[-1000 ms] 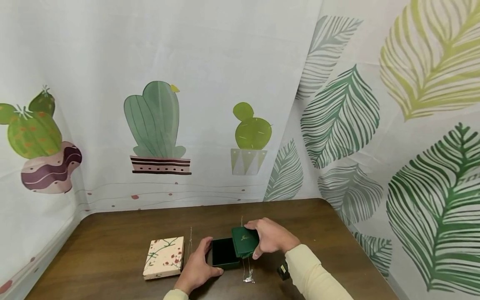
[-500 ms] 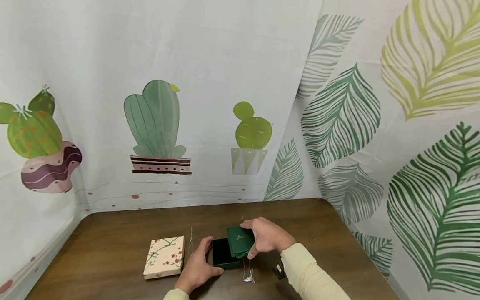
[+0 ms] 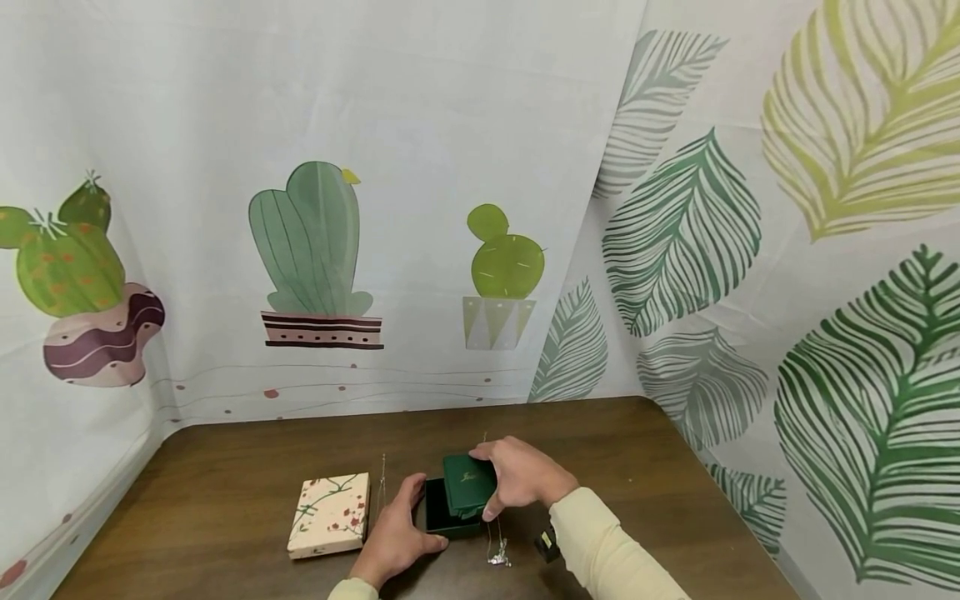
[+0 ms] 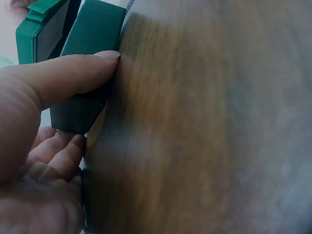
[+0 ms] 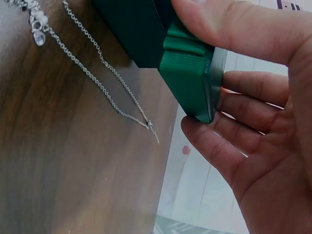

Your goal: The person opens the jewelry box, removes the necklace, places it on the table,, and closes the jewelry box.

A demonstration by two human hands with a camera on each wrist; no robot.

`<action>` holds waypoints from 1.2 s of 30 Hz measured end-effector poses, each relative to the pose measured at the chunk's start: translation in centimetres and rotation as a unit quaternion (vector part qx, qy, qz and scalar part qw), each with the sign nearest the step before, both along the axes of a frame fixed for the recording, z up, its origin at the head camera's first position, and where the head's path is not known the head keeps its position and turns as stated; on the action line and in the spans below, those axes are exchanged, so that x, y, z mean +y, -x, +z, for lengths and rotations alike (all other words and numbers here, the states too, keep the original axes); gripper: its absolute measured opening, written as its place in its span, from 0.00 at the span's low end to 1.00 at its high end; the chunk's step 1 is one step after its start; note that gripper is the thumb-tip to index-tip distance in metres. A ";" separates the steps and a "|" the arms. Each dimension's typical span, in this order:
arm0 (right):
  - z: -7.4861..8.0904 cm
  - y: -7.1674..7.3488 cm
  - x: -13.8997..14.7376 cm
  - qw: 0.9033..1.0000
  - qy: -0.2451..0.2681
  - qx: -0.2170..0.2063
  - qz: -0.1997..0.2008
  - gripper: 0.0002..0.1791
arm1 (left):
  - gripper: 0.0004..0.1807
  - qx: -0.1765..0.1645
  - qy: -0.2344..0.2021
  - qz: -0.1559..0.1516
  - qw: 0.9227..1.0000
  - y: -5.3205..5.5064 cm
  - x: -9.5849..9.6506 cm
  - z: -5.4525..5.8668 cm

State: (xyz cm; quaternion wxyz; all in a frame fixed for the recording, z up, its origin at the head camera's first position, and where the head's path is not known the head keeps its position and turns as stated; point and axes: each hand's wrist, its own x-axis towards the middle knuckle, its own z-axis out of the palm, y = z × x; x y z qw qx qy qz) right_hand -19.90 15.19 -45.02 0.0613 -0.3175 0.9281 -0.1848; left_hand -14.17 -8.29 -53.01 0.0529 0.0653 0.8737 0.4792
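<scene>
A dark green box base [image 3: 453, 528] with a dark interior stands on the table, my left hand [image 3: 395, 533] gripping its left side. In the left wrist view, the thumb presses one wall of the base [image 4: 95, 29] and the fingertips touch another side. My right hand [image 3: 525, 475] holds the green lid [image 3: 463, 482], marked with gold lettering, between thumb and fingers. The lid sits slightly tilted over the right part of the base, leaving a strip of the interior visible on the left. A silver necklace [image 5: 109, 95] with a sparkling pendant [image 3: 498, 552] lies just right of the base.
A cream box [image 3: 330, 512] with a red floral print lies left of my left hand. Another thin chain [image 3: 383, 479] lies between them. The brown wooden table [image 3: 247, 467] ends at a white curtain [image 3: 427, 250] printed with cacti and leaves.
My right hand has moved left with the lid, which now covers more of the base. The left hand and the base have stayed in place.
</scene>
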 end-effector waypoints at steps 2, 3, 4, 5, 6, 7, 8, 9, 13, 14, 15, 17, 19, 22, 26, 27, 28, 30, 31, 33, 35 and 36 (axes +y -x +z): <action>-0.1 0.0 -0.2 1.000 -0.001 0.002 0.001 0.50 | 0.58 0.001 -0.006 -0.003 1.000 0.0 0.0 -0.1; -0.2 -0.1 -0.3 1.000 -0.001 0.004 0.002 0.50 | 0.58 0.002 -0.009 -0.005 1.000 0.0 0.0 -0.1; -0.2 -0.1 -0.5 1.000 0.000 0.003 0.003 0.50 | 0.58 0.002 -0.011 -0.007 1.000 0.0 0.0 -0.2; -0.3 -0.1 -0.6 1.000 0.000 0.001 0.004 0.50 | 0.58 0.002 -0.011 -0.007 1.000 0.0 0.0 -0.2; -0.4 -0.1 -0.7 1.000 -0.002 0.000 0.006 0.50 | 0.59 0.003 -0.011 -0.008 1.000 0.0 0.0 -0.2; -0.5 -0.2 -0.8 1.000 -0.004 -0.001 0.007 0.50 | 0.59 0.003 -0.012 -0.008 1.000 0.0 0.0 -0.2; -0.6 -0.2 -0.9 1.000 -0.006 -0.002 0.007 0.50 | 0.59 0.003 -0.011 -0.009 1.000 0.0 0.0 -0.2; -0.7 -0.2 -1.0 1.000 -0.007 -0.003 0.007 0.50 | 0.58 0.004 -0.011 -0.009 1.000 0.0 0.0 -0.3; -0.9 -0.3 -1.4 1.000 -0.016 -0.004 0.004 0.50 | 0.58 0.009 -0.011 -0.009 1.000 -0.1 0.0 -0.3; -0.9 -0.3 -1.5 1.000 -0.016 -0.004 0.004 0.50 | 0.58 0.009 -0.011 -0.009 1.000 -0.1 0.0 -0.2; -1.0 -0.3 -1.6 1.000 -0.017 -0.004 0.004 0.50 | 0.58 0.010 -0.010 -0.009 1.000 -0.1 0.0 -0.2; -1.1 -0.3 -1.7 1.000 -0.020 -0.003 0.003 0.49 | 0.58 0.010 -0.010 -0.010 1.000 -0.1 0.0 -0.2; -1.1 -0.2 -1.9 1.000 -0.021 -0.003 0.002 0.49 | 0.58 0.011 -0.012 -0.010 1.000 -0.1 0.0 -0.2; -1.1 -0.3 -2.1 1.000 -0.023 -0.006 0.003 0.49 | 0.58 0.011 -0.015 -0.012 1.000 -0.1 -0.1 -0.2; -0.9 -0.4 -2.4 1.000 -0.027 -0.007 0.006 0.48 | 0.57 0.013 -0.018 -0.016 1.000 -0.1 -0.1 -0.2; -0.9 -0.4 -2.5 1.000 -0.027 -0.006 0.008 0.48 | 0.57 0.013 -0.019 -0.017 1.000 -0.1 -0.1 -0.2; -0.9 -0.4 -2.5 1.000 -0.027 -0.005 0.010 0.47 | 0.57 0.013 -0.019 -0.018 1.000 -0.1 -0.1 -0.2; -0.9 -0.4 -2.7 1.000 -0.026 -0.002 0.012 0.47 | 0.58 0.014 -0.018 -0.018 1.000 -0.1 -0.2 -0.2; -0.8 -0.5 -2.8 1.000 -0.026 0.001 0.014 0.47 | 0.58 0.015 -0.018 -0.018 1.000 -0.1 -0.2 -0.2; -0.8 -0.5 -2.9 0.999 -0.027 0.004 0.018 0.46 | 0.59 0.016 -0.017 -0.016 1.000 -0.1 -0.2 -0.3; -0.8 -0.6 -3.1 0.999 -0.030 0.006 0.019 0.46 | 0.60 0.018 -0.018 -0.015 1.000 -0.1 -0.2 -0.3; -0.8 -0.6 -3.1 0.999 -0.032 0.007 0.019 0.46 | 0.61 0.019 -0.018 -0.014 1.000 -0.1 -0.2 -0.3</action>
